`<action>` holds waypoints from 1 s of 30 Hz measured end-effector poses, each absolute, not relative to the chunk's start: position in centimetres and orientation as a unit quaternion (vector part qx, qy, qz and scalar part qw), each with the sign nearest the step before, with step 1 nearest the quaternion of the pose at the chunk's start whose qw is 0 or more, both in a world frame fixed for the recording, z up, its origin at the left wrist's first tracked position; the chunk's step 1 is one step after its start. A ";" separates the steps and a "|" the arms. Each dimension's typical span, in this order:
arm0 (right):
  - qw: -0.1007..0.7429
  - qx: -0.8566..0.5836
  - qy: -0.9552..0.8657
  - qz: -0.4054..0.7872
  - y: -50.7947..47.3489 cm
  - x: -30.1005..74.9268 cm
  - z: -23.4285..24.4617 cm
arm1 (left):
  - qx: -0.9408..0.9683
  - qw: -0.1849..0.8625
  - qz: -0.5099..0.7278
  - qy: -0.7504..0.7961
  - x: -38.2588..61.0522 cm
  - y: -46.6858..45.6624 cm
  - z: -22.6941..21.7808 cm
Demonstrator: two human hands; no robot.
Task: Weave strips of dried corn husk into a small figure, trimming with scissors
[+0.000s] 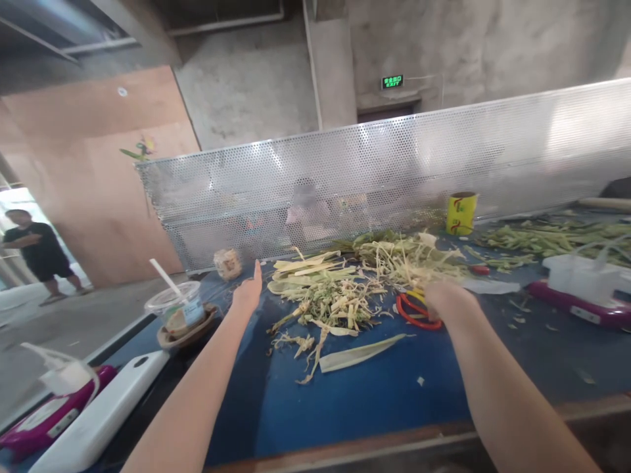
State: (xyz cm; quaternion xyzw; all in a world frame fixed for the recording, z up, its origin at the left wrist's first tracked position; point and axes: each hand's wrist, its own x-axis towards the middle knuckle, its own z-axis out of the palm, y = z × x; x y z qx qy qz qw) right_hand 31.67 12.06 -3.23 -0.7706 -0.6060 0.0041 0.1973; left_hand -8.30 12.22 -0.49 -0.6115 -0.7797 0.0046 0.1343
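My left hand (pixel 246 294) is at the left side of a heap of dried, pale green plant strips (pixel 340 295). One finger of it points up; the others barely show, and nothing is seen in it. On the heap's right, my right hand (pixel 449 301) is blurred and its fingers are hard to make out. It overlaps red loop handles (pixel 418 320) with a yellow part, which look like scissors. Whether it grips them I cannot tell. In front of the heap, a long flat husk-like leaf (pixel 359 353) lies on the blue table (pixel 365 407).
A plastic cup with straw (pixel 177 307) stands in a brown dish at left, beside a white power bank-like slab (pixel 106 410). A perforated metal screen (pixel 345 177) runs behind. A yellow can (pixel 461 213), more green stalks (pixel 557 238) and a purple-based device (pixel 582 305) are at right.
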 end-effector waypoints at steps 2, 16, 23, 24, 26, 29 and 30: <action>0.147 -0.795 -0.587 0.033 12.0 31.5 -3.0 | -0.617 0.136 0.013 -0.775 -8.4 12.9 -0.6; 0.008 -0.846 -0.517 0.131 10.4 30.5 -0.8 | -0.631 0.144 0.021 -0.762 -9.0 14.7 -1.4; -0.001 -0.809 -0.560 0.177 12.2 30.0 -1.5 | -0.624 0.177 -0.031 -0.760 -9.1 14.2 1.2; -0.001 -0.804 -0.567 0.180 12.4 29.9 -1.6 | -0.624 0.180 -0.047 -0.759 -9.2 14.0 1.9; -0.001 -0.795 -0.577 0.185 12.8 29.8 -1.8 | -0.624 0.185 -0.083 -0.755 -9.3 13.6 3.3; 0.006 -0.787 -0.589 0.183 12.8 29.6 -2.0 | -0.619 0.194 -0.148 -0.747 -9.5 12.9 5.4; 0.009 -0.786 -0.591 0.181 12.8 29.6 -2.0 | -0.617 0.197 -0.173 -0.742 -9.5 12.7 6.1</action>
